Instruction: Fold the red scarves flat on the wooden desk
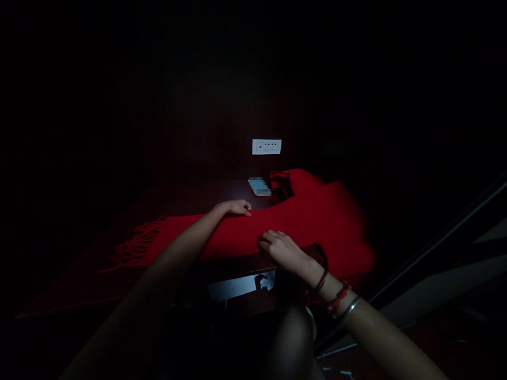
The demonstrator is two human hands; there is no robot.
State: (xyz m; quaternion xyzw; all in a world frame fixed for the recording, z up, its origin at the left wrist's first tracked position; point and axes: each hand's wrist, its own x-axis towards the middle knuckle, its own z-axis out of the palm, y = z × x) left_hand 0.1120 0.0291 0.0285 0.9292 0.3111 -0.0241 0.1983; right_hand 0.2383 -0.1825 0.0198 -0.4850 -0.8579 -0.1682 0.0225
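Note:
A red fringed scarf lies stretched across a dark table, its tassels at the left and its bulk bunched at the right. My left hand is closed on the scarf's far edge, near the middle. Closer to me and further right, my right hand has its fingers curled on the near edge of the cloth; its fingertips are partly hidden. Bracelets circle my right wrist.
Behind the scarf lies a small, pixelated light-blue item. A white socket panel is on the back wall. Below the table edge shows a pale surface. My knee is at the bottom. Surroundings are very dark.

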